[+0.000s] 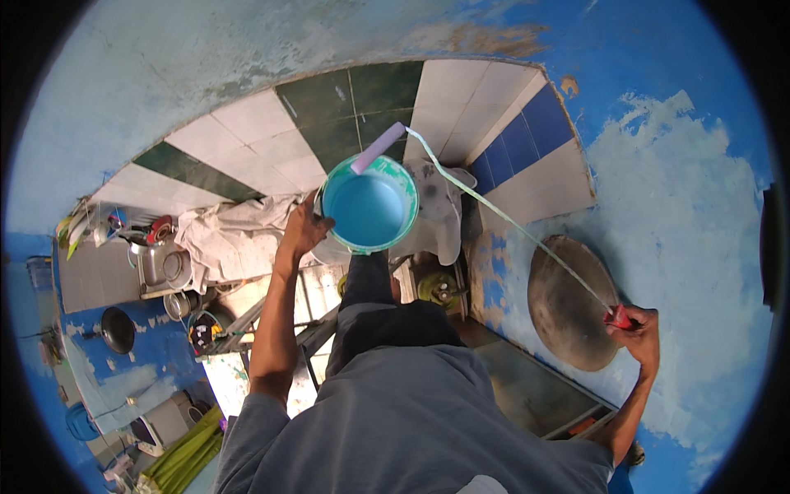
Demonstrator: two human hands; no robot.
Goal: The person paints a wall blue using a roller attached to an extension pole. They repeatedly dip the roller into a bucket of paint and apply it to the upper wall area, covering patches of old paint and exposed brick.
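My left hand (pixel 307 227) grips the left side of a round plastic bucket (pixel 405 180) at its rim. Light blue paint (pixel 368 210) lies inside, and green and white smears coat the bucket's inner wall. A paint roller's lavender sleeve (pixel 378 148) is at the bucket's far rim, its lower end over the opening; I cannot tell whether it touches the rim. From the sleeve, a long paint-spattered rod (pixel 506 219) runs right to a red handle (pixel 617 317). Out at the right, my right hand (pixel 643 336) is closed around that handle, in front of a large wok.
The dark wok (pixel 565 309) hangs on the patchy blue wall (pixel 685 247). Behind the bucket are white and green tiles (pixel 382 86) and a covered counter (pixel 228 241). Below are a green gas cylinder (pixel 438 288) and ladder-like rails (pixel 318 333). Dishes (pixel 162 259) stand at left.
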